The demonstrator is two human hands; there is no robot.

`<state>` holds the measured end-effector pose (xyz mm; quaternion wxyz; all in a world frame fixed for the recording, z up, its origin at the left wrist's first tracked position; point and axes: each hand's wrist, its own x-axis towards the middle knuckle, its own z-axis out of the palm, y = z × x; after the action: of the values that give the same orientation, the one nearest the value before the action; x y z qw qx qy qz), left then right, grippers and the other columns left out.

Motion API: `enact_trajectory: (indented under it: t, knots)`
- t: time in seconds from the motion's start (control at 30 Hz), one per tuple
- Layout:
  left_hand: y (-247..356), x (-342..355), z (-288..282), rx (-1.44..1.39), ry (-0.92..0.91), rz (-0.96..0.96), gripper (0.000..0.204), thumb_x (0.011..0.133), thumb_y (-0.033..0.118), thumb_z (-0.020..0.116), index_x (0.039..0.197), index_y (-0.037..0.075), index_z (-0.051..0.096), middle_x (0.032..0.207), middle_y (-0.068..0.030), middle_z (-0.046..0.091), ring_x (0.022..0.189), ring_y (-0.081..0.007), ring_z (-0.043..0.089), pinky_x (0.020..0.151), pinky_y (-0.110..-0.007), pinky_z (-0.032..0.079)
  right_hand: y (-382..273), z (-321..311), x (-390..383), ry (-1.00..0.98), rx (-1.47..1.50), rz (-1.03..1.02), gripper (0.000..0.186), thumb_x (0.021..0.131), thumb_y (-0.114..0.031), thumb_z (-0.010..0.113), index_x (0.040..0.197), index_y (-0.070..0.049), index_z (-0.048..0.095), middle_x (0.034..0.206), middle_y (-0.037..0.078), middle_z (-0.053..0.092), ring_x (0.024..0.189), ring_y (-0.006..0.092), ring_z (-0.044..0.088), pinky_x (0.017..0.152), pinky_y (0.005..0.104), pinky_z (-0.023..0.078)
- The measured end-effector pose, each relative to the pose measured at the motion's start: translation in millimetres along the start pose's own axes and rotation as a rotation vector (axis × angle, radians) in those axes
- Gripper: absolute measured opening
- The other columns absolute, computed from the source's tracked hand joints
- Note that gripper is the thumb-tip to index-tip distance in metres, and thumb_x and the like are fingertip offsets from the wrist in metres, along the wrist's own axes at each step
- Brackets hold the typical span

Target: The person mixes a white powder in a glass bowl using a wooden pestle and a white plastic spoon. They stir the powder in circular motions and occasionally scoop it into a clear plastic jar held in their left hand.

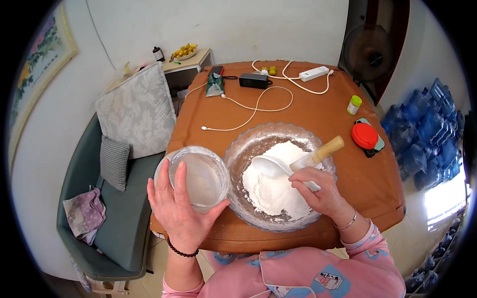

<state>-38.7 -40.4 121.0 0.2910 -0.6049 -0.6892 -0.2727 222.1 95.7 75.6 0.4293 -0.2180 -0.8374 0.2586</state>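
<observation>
My right hand [320, 192] is closed around the handle of a white spoon [271, 166]. The spoon's bowl lies on a heap of white flour-like powder [278, 196] inside a large clear bowl with a wavy rim [237, 211]. A tool with a stubby wooden handle [330, 148] and a pale end leans across the bowl's right side, just beyond that hand. Left of the bowl stands a round clear container [201, 181] with something whitish inside. My left hand [181, 216] rests against its near side, fingers stretched and spread over the rim; its thumb is at the near right edge.
Brown covering spreads over the table [198, 111]. Toward the back lie a black adapter [254, 81], a white power strip [314, 74], white cables and a green packet [215, 84]. A green-lidded jar [354, 105] and red-lidded container [364, 135] sit right. A green sofa [119, 223] stands left.
</observation>
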Motion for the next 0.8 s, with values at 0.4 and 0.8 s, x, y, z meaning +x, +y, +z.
enact_trajectory:
  t: [0.4,0.8]
  knots:
    - [1,0,-1,0.006,0.005,-0.002,0.101,0.062,0.058,0.080,0.139,0.007,0.042,0.136,-0.0251,0.046,0.125,-0.0386,0.047,0.102,-0.060,0.030,9,-16,-14,0.266,0.577,0.693,0.021,0.098,-0.017,0.056,0.099,0.003,0.063,0.079,0.013,0.068,0.063,0.0149,0.066,0.054,0.0239,0.052]
    - [-2,-1,-1,0.029,-0.007,0.010,0.105,0.061,0.059,0.080,0.140,0.004,0.040,0.136,-0.0214,0.048,0.126,-0.0390,0.046,0.103,-0.058,0.032,-57,6,21,0.204,0.461,-0.020,0.016,0.092,-0.012,0.063,0.103,0.000,0.062,0.087,0.011,0.066,0.071,0.0195,0.067,0.058,0.0284,0.053]
